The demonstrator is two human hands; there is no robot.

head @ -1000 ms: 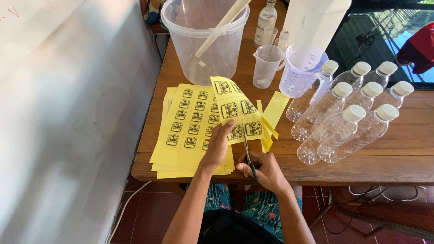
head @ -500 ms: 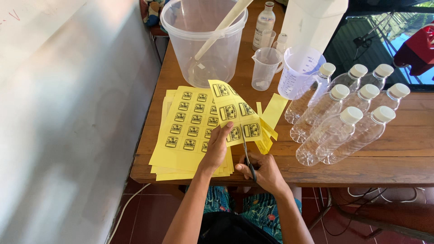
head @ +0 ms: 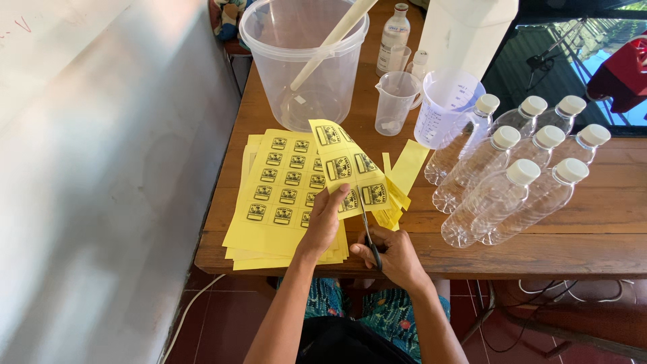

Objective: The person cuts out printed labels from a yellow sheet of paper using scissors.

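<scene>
The left hand is pinching a yellow label sheet between its fingers while the right hand, fingers closed through the handles, is gripping scissors just beside them.

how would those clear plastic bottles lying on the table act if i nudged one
The clear plastic bottles lie on their sides, so a nudged one would probably roll. They look empty, so likely light and easy to shift. They lie packed together on the wooden table, so pushing one may well move its neighbours.
</scene>
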